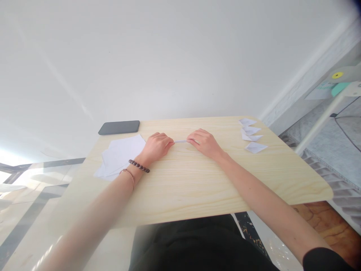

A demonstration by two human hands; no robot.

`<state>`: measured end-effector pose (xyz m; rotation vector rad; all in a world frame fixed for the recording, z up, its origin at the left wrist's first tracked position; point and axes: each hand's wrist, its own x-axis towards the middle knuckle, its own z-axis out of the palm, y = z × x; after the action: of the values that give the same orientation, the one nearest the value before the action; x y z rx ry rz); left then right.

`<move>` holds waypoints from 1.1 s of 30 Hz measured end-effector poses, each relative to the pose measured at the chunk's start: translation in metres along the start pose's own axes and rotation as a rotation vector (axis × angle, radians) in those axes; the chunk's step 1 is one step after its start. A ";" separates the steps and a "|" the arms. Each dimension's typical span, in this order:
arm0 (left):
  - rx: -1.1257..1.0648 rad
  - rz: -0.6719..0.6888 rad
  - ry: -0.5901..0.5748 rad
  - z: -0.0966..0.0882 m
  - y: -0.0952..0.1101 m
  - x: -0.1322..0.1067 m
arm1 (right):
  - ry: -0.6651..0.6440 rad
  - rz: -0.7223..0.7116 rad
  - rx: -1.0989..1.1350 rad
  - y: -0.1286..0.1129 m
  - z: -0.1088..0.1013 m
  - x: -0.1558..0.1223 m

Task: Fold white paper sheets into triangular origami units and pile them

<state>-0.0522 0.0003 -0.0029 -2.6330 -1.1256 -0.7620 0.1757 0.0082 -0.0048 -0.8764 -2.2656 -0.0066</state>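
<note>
A narrow white strip of folded paper (181, 142) stretches between my two hands above the middle of the table. Its left end is pinched in my left hand (158, 146), the fingers closed together. My right hand (205, 143) pinches the other end between thumb and fingers. Only the short middle of the paper shows; both ends are hidden by my fingers. Beside my left wrist lie several loose white paper sheets (121, 152), overlapping one another. Beaded and metal bracelets circle that wrist.
Several folded paper pieces (256, 147) with pointed ends stand in a column at the right of the wooden table (180, 195). A dark phone (120, 127) lies at the back left. Behind the table rises a white wall (175, 56). A pale metal frame (321, 116) stands at the right.
</note>
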 end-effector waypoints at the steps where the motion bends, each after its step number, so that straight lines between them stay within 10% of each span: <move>1: 0.003 -0.012 -0.001 0.000 0.000 0.000 | 0.001 0.001 -0.007 0.000 0.001 0.000; 33: -0.059 0.084 0.045 -0.004 0.014 0.003 | -0.082 0.084 0.073 -0.015 0.006 -0.002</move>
<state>-0.0422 -0.0087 0.0021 -2.6786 -0.9883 -0.8453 0.1640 -0.0027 -0.0071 -0.9479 -2.2872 0.1520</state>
